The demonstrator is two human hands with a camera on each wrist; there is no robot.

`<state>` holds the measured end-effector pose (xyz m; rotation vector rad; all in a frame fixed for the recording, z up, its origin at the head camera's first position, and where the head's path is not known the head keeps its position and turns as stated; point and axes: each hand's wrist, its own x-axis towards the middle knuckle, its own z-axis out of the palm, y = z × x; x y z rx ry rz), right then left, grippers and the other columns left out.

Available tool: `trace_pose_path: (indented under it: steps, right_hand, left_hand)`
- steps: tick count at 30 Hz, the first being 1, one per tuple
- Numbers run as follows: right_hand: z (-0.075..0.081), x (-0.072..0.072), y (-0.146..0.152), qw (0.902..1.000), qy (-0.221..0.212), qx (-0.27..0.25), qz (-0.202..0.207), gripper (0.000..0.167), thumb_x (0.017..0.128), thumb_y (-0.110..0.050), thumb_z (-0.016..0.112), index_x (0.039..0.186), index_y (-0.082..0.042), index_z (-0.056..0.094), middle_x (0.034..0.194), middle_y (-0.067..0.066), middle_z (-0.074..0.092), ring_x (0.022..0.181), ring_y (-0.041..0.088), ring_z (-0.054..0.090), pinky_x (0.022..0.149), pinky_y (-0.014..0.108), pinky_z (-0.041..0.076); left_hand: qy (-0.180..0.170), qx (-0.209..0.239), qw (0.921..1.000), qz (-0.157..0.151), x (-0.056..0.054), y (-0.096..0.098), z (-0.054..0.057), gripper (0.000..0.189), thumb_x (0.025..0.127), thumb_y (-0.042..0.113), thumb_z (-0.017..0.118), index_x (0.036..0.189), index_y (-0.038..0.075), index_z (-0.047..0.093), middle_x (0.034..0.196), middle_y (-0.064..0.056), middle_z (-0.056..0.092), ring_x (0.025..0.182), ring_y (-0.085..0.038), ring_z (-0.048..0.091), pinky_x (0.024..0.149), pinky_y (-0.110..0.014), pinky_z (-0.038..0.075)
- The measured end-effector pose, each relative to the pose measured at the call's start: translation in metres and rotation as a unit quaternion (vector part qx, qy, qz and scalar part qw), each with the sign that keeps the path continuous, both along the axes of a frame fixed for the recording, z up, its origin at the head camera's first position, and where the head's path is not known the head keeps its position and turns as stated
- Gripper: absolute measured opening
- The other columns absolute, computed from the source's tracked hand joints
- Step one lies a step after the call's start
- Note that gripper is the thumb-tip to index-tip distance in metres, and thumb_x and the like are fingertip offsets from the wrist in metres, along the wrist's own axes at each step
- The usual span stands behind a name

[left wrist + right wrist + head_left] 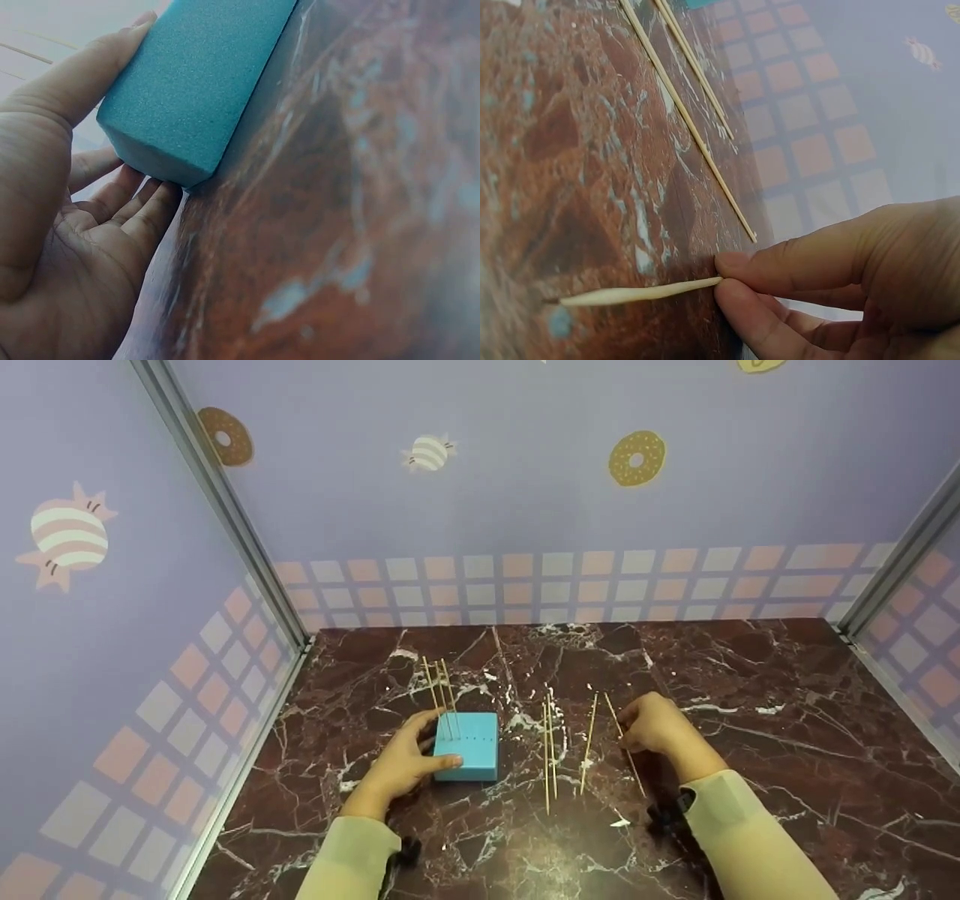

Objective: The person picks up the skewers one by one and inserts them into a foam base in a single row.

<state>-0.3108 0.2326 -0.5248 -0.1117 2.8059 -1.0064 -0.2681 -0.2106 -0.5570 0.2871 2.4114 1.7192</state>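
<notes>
My left hand [409, 757] grips a light blue foam block [480, 761] from its left side, thumb on top and the other fingers along its far and left faces. Several thin wooden skewers [433, 690] stand upright near the block's left edge, and a row of small holes runs to the right of them. Over to the right, my right hand [651, 726] pinches another wooden skewer [636, 772] between thumb and index finger. In the right wrist view that pinched skewer [641, 292] extends from the fingertips close over the table.
Between block and right hand lie a single skewer [589, 746] and a pair of skewers [547, 757] on the dark red marbled table [525, 855]. A small white scrap [620, 823] lies nearer the front. Patterned lilac panels [525, 510] enclose the back and sides.
</notes>
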Motion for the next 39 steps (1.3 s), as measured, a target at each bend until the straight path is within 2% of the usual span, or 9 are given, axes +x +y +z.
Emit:
trace_pose_path:
  steps: [7, 11, 16, 22, 30, 39]
  right_hand:
    - [0.000, -0.001, 0.002, 0.9998, 0.004, 0.017, 0.002, 0.052, 0.062, 0.005, 0.081, 0.114, 0.004, 0.087, 0.104, 0.019, 0.086, 0.076, 0.024, 0.068, 0.064, 0.028, 0.058]
    - [-0.001, -0.003, 0.003, 1.0000, -0.001, 0.006, -0.002, 0.052, 0.063, 0.007, 0.073, 0.114, 0.006, 0.085, 0.092, 0.014, 0.083, 0.068, 0.019, 0.065, 0.057, 0.024, 0.053]
    - [-0.003, -0.003, 0.003, 0.9993, -0.016, -0.031, -0.012, 0.044, 0.069, 0.008, 0.065, 0.110, 0.010, 0.080, 0.077, 0.006, 0.073, 0.060, 0.013, 0.066, 0.053, 0.022, 0.057]
    - [-0.001, -0.002, 0.006, 0.9954, -0.042, -0.086, -0.003, 0.038, 0.076, 0.009, 0.065, 0.112, 0.016, 0.075, 0.081, 0.008, 0.070, 0.062, 0.012, 0.067, 0.057, 0.024, 0.061]
    - [0.008, -0.004, 0.013, 0.9745, -0.094, -0.204, 0.005, 0.043, 0.087, 0.010, 0.066, 0.128, 0.021, 0.063, 0.091, 0.003, 0.061, 0.069, 0.011, 0.061, 0.061, 0.021, 0.059]
    - [0.012, -0.005, 0.015, 0.9549, -0.099, -0.279, 0.010, 0.034, 0.092, 0.010, 0.063, 0.126, 0.007, 0.058, 0.097, 0.000, 0.056, 0.077, 0.011, 0.058, 0.066, 0.024, 0.061]
  left_hand:
    - [-0.001, 0.005, 1.0000, 0.001, 0.000, 0.000, -0.001, 0.107, 0.086, 0.025, 0.100, 0.174, 0.004, 0.042, 0.180, -0.027, 0.033, 0.162, -0.063, 0.041, 0.133, -0.062, 0.045]
    - [-0.002, 0.002, 1.0000, -0.002, 0.000, 0.000, 0.000, 0.108, 0.087, 0.027, 0.100, 0.175, 0.005, 0.041, 0.181, -0.027, 0.032, 0.163, -0.062, 0.040, 0.133, -0.063, 0.045]
    - [-0.005, -0.001, 1.0000, -0.002, 0.000, 0.000, 0.000, 0.107, 0.089, 0.028, 0.099, 0.175, 0.005, 0.040, 0.183, -0.026, 0.030, 0.163, -0.061, 0.040, 0.132, -0.063, 0.047]
    - [-0.005, -0.002, 1.0000, -0.003, 0.000, 0.000, 0.000, 0.106, 0.089, 0.027, 0.099, 0.175, 0.006, 0.041, 0.182, -0.025, 0.032, 0.164, -0.060, 0.040, 0.134, -0.063, 0.044]
    - [0.000, -0.002, 1.0000, -0.007, -0.001, 0.000, 0.000, 0.106, 0.089, 0.026, 0.099, 0.175, 0.004, 0.040, 0.180, -0.026, 0.035, 0.164, -0.059, 0.040, 0.134, -0.063, 0.045]
    - [0.002, -0.004, 1.0000, -0.008, 0.000, -0.001, 0.000, 0.108, 0.089, 0.028, 0.099, 0.175, 0.005, 0.039, 0.180, -0.026, 0.034, 0.164, -0.060, 0.039, 0.132, -0.062, 0.047]
